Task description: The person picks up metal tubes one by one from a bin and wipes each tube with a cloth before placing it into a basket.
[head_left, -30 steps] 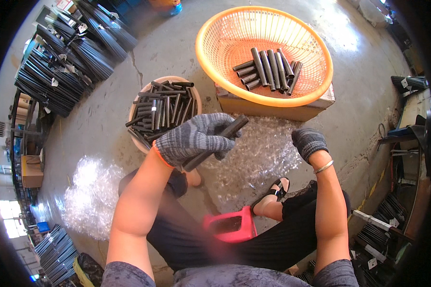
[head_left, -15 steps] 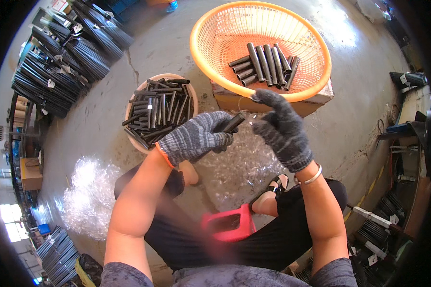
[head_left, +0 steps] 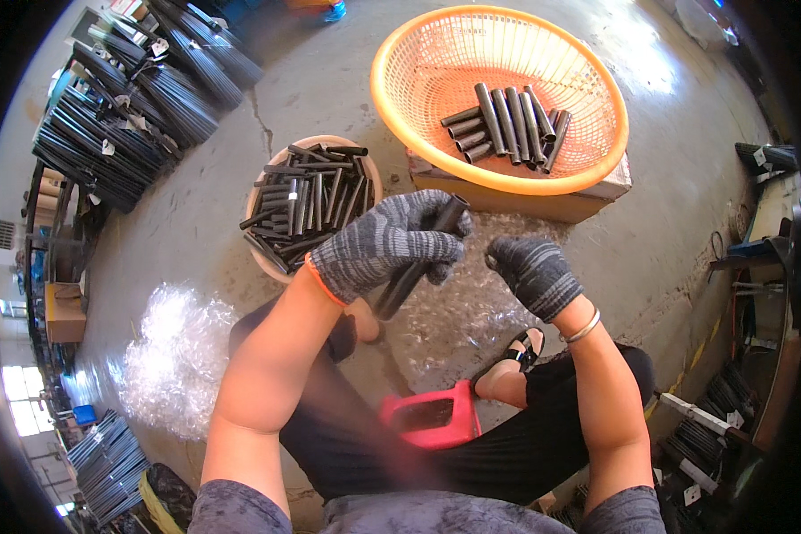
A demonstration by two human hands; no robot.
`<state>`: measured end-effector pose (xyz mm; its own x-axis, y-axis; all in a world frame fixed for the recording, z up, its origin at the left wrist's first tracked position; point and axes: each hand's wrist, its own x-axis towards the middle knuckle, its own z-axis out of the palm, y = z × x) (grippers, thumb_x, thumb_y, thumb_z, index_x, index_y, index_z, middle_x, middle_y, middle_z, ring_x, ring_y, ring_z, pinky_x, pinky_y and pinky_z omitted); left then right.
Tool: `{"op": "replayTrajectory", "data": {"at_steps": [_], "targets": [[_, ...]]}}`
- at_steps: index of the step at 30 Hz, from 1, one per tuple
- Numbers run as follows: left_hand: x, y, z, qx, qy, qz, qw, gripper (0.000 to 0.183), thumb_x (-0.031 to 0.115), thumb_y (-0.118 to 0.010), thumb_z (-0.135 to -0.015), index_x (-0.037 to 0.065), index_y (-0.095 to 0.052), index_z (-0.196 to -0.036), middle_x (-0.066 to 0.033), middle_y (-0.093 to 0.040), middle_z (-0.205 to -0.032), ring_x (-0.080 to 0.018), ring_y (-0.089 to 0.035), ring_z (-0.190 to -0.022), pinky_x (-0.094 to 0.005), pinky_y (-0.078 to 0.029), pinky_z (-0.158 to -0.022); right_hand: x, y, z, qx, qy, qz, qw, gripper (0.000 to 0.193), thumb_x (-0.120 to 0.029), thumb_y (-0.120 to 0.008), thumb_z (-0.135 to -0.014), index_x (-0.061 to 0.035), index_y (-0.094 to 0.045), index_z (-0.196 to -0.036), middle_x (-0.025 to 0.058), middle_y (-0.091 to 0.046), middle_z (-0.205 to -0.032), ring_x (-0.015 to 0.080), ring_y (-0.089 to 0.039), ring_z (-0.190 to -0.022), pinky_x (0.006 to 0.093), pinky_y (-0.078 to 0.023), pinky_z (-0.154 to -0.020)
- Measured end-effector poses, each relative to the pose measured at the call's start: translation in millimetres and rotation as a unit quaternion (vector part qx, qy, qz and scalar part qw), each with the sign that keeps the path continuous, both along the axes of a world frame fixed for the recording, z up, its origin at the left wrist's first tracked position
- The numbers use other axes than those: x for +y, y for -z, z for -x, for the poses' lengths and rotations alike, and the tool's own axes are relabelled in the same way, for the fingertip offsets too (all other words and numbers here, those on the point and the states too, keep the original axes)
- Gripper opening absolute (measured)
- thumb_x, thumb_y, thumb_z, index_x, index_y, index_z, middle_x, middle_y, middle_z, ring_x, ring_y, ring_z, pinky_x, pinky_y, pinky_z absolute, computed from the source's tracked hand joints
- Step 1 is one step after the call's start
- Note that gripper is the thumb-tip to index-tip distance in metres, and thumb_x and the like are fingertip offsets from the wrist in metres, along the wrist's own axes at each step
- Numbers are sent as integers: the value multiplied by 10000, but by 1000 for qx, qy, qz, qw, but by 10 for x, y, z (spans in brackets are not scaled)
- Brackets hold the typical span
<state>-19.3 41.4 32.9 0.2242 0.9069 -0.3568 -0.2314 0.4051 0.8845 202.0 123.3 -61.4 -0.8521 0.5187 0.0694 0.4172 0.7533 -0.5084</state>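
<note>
My left hand (head_left: 384,242), in a grey striped knit glove, is closed around a short black tube (head_left: 404,289). The tube slants, its open upper end tipped away from me. To its right, my right hand (head_left: 538,276), gloved alike, has its fingers curled together, apart from the tube; whether anything small is pinched there cannot be seen. Beyond my left hand a round pale basin (head_left: 251,251) is full of similar black tubes (head_left: 310,203). Farther off to the right, an orange plastic basket (head_left: 505,184) contains several more tubes (head_left: 512,125), laid side by side and crossed.
A cardboard box (head_left: 543,208) supports the basket. Clear plastic film scraps (head_left: 173,365) lie heaped at left, with more film (head_left: 454,307) between my feet. A pink stool (head_left: 461,416) is under me. Bundled dark rods (head_left: 107,147) stand far left.
My right hand has drawn back toward me from near the basket rim, and its fingers have curled in. The left hand has tilted the tube more upright, showing more of its length.
</note>
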Motion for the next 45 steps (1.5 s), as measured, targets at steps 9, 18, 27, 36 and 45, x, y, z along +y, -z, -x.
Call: {"op": "replayTrajectory", "data": {"at_steps": [9, 18, 27, 36, 45], "targets": [[-50, 18, 432, 89, -91, -41, 991, 214, 88, -635, -842, 18, -555, -1028, -28, -577, -779, -118, -588, -677, -249, -499, -592, 133, 254, -222, -410, -56, 69, 908, 473, -258, -727, -702, -92, -608, -1128, 167, -647, -1054, 339, -616, -985, 378, -496, -834], [-64, 224, 230, 233, 8, -70, 970, 259, 67, -628, -834, 12, -558, -1077, -25, -580, -879, -84, -541, -760, -249, -489, -669, -72, -574, 277, 324, 121, 369, 863, 548, 10, -663, -784, -35, -451, -1287, 69, -597, -1099, 93, -561, -754, 246, -485, -683], [65, 45, -42, 55, -9, -19, 998, 402, 131, -625, -851, 27, -512, -1224, -39, -572, -925, -101, -579, -747, -243, -505, -660, -93, -318, 257, 269, 108, 485, 825, 183, -225, -577, -921, -43, -588, -901, -27, -498, -638, 69, -458, -525, 225, -381, -470], [56, 18, 119, -133, -83, -5, 988, 307, 228, -571, -914, 12, -549, -1131, -62, -612, -833, -136, -598, -679, -255, -518, -623, 263, 744, -270, -266, 26, 19, 964, 240, -263, -583, -842, -74, -664, -965, 128, -686, -842, 294, -657, -738, 412, -511, -678], [-54, 74, 104, 62, 26, -18, 998, 235, 214, -575, -912, 17, -541, -1034, -38, -576, -787, -114, -595, -668, -245, -503, -589, -174, -424, 408, 305, 76, 530, 788, 334, -188, -530, -935, -17, -511, -1221, 106, -594, -1075, 117, -566, -725, 248, -473, -567]]}}
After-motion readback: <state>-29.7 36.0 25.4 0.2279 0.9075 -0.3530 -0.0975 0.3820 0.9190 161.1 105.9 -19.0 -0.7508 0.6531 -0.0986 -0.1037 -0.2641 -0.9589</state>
